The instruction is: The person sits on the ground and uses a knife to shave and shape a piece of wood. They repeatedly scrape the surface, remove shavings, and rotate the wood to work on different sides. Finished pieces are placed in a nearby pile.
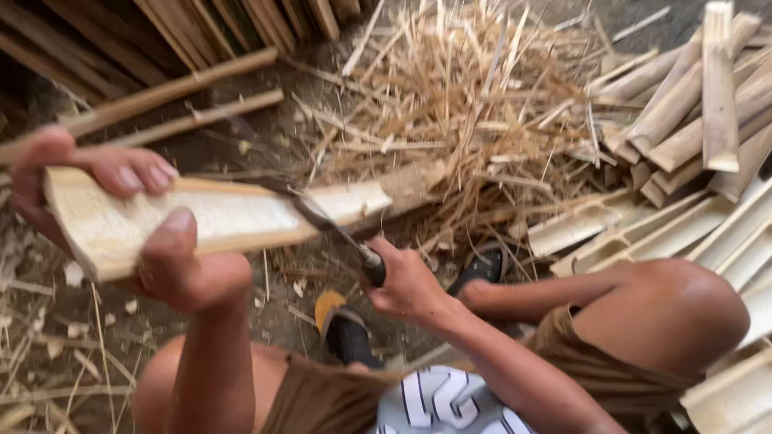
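Blurred by motion along the knife blade [318, 215], handle buried inside the right hand [402, 281], stacked bamboo slats [708, 233] cut off at the right edge.

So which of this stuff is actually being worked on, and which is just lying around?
In use: bamboo slat in left hand; knife in right hand.
Lying about: shavings heap; stacked slats; poles.

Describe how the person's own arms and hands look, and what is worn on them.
Both arms are bare, with no sleeves reaching the forearms. The left hand and right hand wear no gloves, rings, watch or bands that show. Fingers are bare, with short nails visible on the left. The picture is slightly blurred.
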